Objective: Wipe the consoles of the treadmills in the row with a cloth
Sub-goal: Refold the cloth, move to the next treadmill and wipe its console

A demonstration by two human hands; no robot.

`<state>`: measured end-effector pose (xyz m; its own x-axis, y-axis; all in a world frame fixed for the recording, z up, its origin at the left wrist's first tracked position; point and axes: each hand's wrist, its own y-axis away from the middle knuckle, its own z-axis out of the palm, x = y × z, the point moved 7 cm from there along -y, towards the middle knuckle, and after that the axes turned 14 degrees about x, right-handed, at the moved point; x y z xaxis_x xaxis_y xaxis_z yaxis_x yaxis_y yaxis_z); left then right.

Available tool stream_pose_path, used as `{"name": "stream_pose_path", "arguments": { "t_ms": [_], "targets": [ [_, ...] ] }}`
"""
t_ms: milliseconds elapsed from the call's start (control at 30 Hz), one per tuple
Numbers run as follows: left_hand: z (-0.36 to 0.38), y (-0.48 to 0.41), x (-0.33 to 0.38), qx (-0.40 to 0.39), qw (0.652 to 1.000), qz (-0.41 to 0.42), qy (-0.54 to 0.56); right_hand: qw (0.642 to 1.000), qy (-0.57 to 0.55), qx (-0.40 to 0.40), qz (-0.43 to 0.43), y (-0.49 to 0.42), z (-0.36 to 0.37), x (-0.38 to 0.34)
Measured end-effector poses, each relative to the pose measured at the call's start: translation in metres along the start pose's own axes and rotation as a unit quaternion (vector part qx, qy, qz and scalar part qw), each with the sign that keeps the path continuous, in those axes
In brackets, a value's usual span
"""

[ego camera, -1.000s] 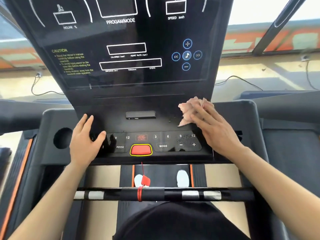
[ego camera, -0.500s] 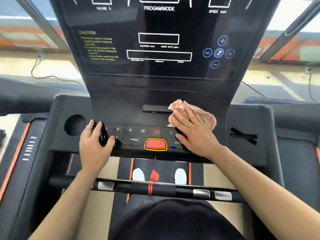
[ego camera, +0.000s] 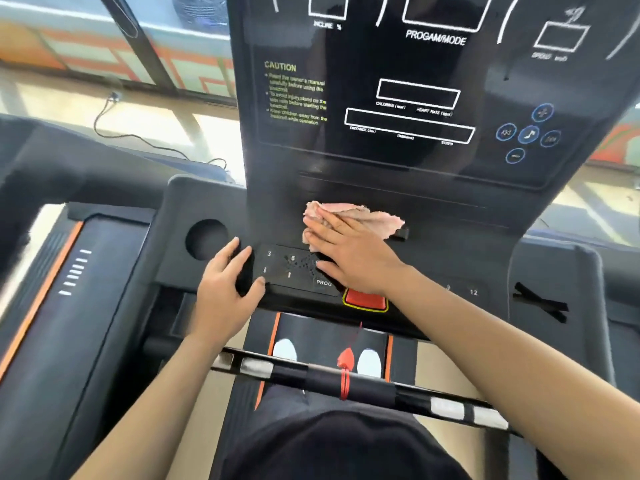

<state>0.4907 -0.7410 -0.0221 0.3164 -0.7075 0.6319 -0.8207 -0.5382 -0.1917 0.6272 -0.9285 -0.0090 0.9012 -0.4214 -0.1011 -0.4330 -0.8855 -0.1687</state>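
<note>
A black treadmill console [ego camera: 415, 188] fills the view, with a dark display above and a button panel [ego camera: 287, 268] below. A crumpled pink cloth [ego camera: 360, 216] lies on the ledge under the display. My right hand [ego camera: 349, 254] presses flat on the cloth with straight fingers, covering part of the button panel. My left hand [ego camera: 225, 289] rests on the console's left front edge, its thumb at the panel's corner and its fingers spread. Dusty specks show on the panel near the number 6.
A red stop button [ego camera: 365, 299] sits below my right wrist. A round cup hole [ego camera: 206, 239] is left of the panel. A black handlebar [ego camera: 363, 382] with a red cord crosses below. Another treadmill [ego camera: 69, 271] stands to the left, with windows behind.
My right hand has slid the cloth leftward along the ledge, from the right side to the middle-left of the panel. My left hand stays on the left edge. The view has shifted left.
</note>
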Motion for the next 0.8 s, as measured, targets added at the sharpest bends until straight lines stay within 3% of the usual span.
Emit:
{"name": "stream_pose_path", "arguments": {
  "t_ms": [167, 467, 667, 733, 800],
  "targets": [
    [-0.007, 0.007, -0.01, 0.02, 0.998, 0.047, -0.036, 0.998, -0.062, -0.023, -0.022, -0.048, 0.012, -0.032],
    [-0.035, 0.011, -0.041, 0.132, 0.991, 0.0, -0.025, 0.992, -0.116, -0.037, -0.006, -0.06, 0.04, -0.103],
    [-0.043, 0.018, -0.051, 0.095, 0.995, 0.041, 0.006, 0.993, -0.119, -0.001, -0.019, -0.046, 0.032, -0.135],
    [-0.045, 0.019, -0.052, 0.089, 0.995, 0.05, 0.023, 0.983, -0.175, 0.05, 0.002, -0.039, 0.018, -0.14],
    [-0.046, 0.018, -0.054, 0.084, 0.995, 0.048, 0.038, 0.958, -0.206, 0.18, 0.083, -0.033, -0.002, -0.134]
  ]
}}
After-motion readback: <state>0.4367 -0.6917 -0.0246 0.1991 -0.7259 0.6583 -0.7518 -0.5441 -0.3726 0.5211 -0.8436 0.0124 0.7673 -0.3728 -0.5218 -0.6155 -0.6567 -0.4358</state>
